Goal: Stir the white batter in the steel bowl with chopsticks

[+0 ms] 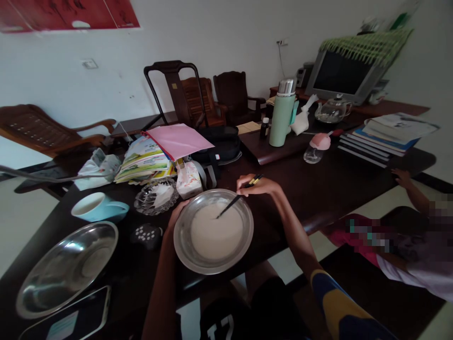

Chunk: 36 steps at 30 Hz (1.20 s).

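Note:
A metal bowl [179,236] of pale, smooth batter [216,236] sits at the table's near edge. My right hand [257,187] is closed around black chopsticks [228,207] with gold-patterned ends. They slant down to the left, and their tips dip into the batter. At the bowl's left side, my left hand [178,212] grips the rim, its fingers partly hidden by the bowl. Just behind the bowl stand a tissue pack [189,179] and a glass dish [141,200] with crumpled tissue in it.
On the left are a light-blue mug [92,208], an empty-looking metal basin [38,283] and a phone [95,314]. Papers and booklets [143,160] lie behind. A green thermos [279,120], pink-lidded cup [318,144] and books [385,137] stand right. Another person [417,245] sits at right.

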Available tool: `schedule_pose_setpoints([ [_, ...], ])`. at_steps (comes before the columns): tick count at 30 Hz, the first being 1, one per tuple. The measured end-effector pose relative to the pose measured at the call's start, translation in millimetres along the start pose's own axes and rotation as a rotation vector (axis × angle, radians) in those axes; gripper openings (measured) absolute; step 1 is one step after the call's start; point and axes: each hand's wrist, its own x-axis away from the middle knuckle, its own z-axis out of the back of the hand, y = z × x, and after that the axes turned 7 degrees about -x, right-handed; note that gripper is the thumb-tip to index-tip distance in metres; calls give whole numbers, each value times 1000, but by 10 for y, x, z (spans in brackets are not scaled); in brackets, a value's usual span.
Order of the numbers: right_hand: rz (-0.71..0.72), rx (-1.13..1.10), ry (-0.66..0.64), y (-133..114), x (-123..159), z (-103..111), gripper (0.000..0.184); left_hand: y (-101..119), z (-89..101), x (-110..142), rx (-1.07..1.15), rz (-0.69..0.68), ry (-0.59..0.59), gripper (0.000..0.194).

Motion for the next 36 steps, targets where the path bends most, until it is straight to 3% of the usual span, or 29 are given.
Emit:
schedule_pose_setpoints([
  [3, 35, -73, -150, -18, 27, -15, 28, -20, 20, -27, 46, 26, -55, 21],
  [6, 86, -125, -226, -5, -109, -228, 26, -62, 43, -55, 80, 5, -69, 21],
  [9, 65, -58, -69, 28, -200, -308, 22, -101, 53, -68, 88, 11, -90, 23],
  [11, 13, -3, 52, 43, -146, -193, 23, -112, 54, -79, 93, 20, -120, 25],
  [13, -19, 30, 79, 36, -29, -19, 25, -115, 58, -95, 84, 20, -136, 25],
  [16, 16, -18, -66, -1, 87, 91, 26, -114, 71, -115, 64, 3, -115, 23],
  [18, 47, -115, -193, -20, 42, -18, 26, -115, 78, -122, 65, 3, -93, 21],
  [20, 71, -166, -240, -22, -75, -203, 24, -117, 78, -132, 71, 17, -65, 20],
  [23, 85, -92, -95, 0, -204, -348, 20, -116, 70, -160, 76, 38, -44, 19],
  [25, 47, -22, 35, 17, -166, -255, 18, -112, 67, -180, 68, 44, -46, 19],
  [27, 10, 30, 76, 24, -45, -68, 21, -106, 66, -185, 62, 48, -30, 20],
  [31, 36, -20, -77, 20, 123, 125, 25, -87, 64, -140, 56, 12, -7, 21],
  [34, 81, -158, -258, 23, 5, -71, 26, -55, 51, -100, 37, 5, 4, 14],
  [36, 85, -185, -270, 27, -120, -242, 25, -27, 37, -88, 28, 35, 9, 8],
])
